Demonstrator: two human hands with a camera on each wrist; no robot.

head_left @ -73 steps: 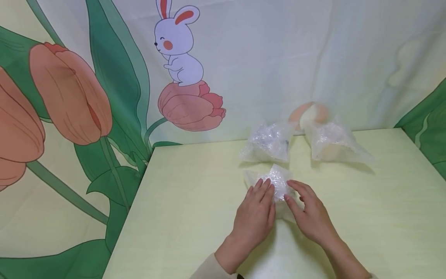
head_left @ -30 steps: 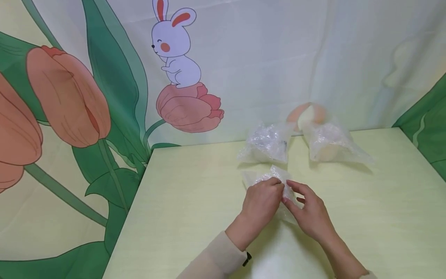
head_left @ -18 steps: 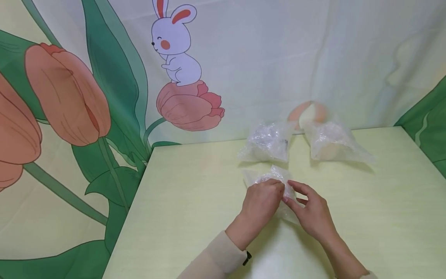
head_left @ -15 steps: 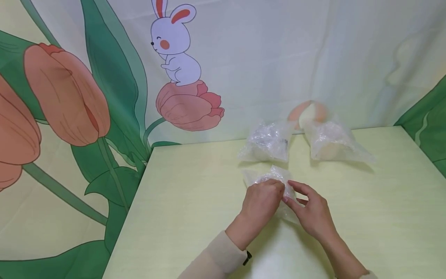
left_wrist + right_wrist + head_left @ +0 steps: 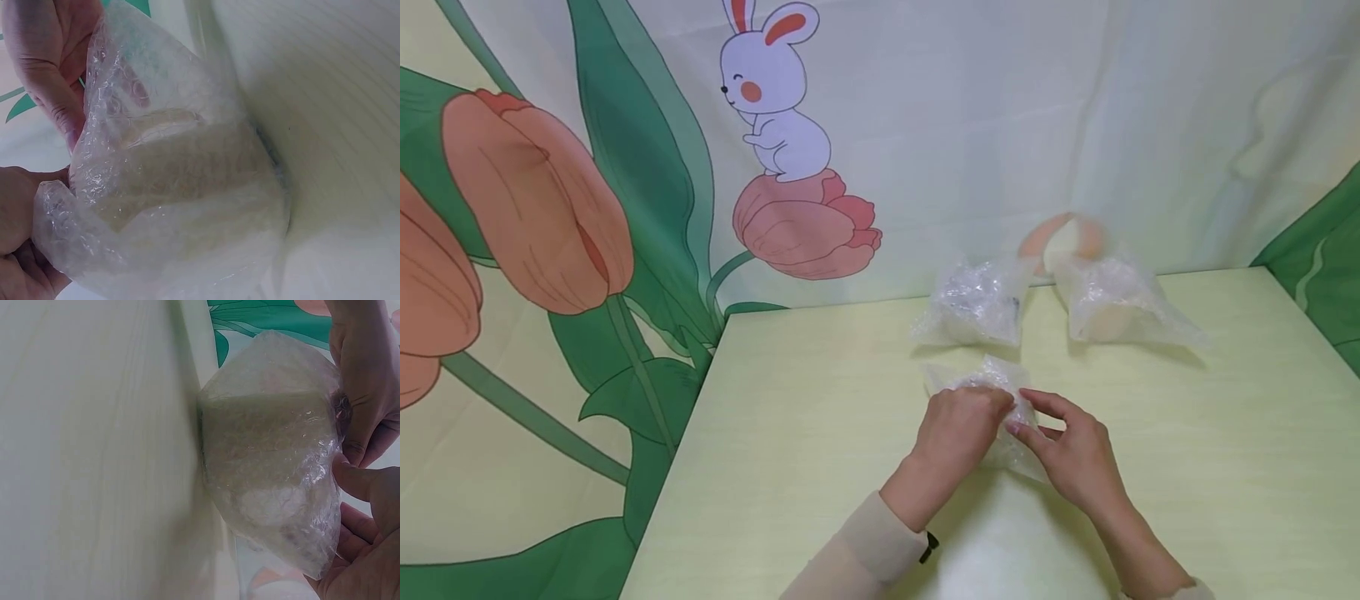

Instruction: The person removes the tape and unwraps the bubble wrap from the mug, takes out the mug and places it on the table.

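A round, pale object in clear bubble wrap, the near bubble-wrap package, stands on the table between the two hands. Curled over its top, my left hand pinches the gathered wrap; its fingertips are hidden in the head view. My right hand holds the package's right side, thumb in front and fingers behind the film. Through the wrap the left wrist view shows a beige, straight-sided body. In the right wrist view the right thumb presses the film close to the left hand.
Two more bubble-wrap packages stand at the back of the pale green table: one left, one right. Behind them hangs a cloth backdrop printed with tulips and a rabbit.
My left hand has gone from lying flat with straight fingers on the wrap to curling and pinching it. The right hand has barely moved, and the package stays in place.
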